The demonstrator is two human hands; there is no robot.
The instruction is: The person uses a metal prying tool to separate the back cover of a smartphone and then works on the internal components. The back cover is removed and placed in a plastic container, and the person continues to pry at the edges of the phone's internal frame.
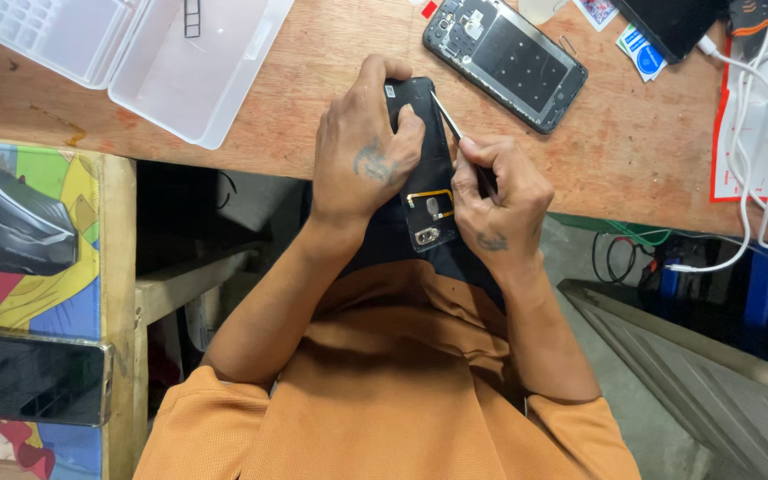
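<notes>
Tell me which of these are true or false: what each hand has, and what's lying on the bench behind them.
1. The left hand grips a black phone back cover. True.
2. The right hand holds a hammer. False: it holds thin metal tweezers, tip on the cover.
3. An opened phone body lies on the wooden bench beyond the hands. True.
4. The clear plastic box at upper left is shut. False: it lies open.
5. White cables run at the right. True.

back cover (424,191) between both hands at table (331,107) edge | opened phone (506,60) behind | plastic box (135,53) far left
</notes>
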